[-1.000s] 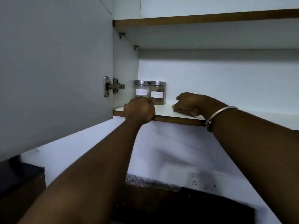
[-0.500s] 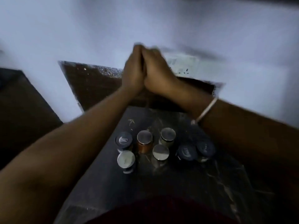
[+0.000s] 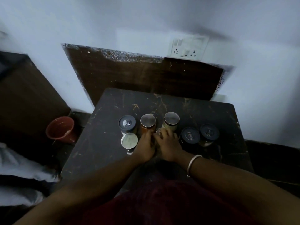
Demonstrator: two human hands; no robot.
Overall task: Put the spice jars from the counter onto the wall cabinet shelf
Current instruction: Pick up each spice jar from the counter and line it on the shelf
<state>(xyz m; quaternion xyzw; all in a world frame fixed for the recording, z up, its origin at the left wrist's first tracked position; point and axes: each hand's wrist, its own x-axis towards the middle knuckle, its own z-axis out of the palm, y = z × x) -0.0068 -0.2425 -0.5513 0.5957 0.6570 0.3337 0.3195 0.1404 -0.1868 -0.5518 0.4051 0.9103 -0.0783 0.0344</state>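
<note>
Several spice jars stand on the dark counter point(image 3: 100, 153). At the back are a black-lid jar point(image 3: 127, 123), an orange jar with a steel lid point(image 3: 147, 121) and a pale jar with a steel lid point(image 3: 171, 119). A steel-lid jar point(image 3: 129, 140) is at the front left, and two black-lid jars point(image 3: 190, 136) point(image 3: 209, 132) are on the right. My right hand point(image 3: 168, 146) curls over a front-middle steel-lid jar point(image 3: 159, 131), mostly hiding it. My left hand point(image 3: 145, 147) lies beside it, fingertips against the orange jar's base. The cabinet shelf is out of view.
A red pot point(image 3: 60, 129) sits on the floor left of the counter. A dark backsplash panel point(image 3: 146, 75) and a wall socket point(image 3: 186, 47) are behind it. White cloth point(image 3: 16, 168) lies at the far left.
My view dropped from the cabinet shelf to the counter. Both hands came down from the shelf, met in the air, and now rest among the jars.
</note>
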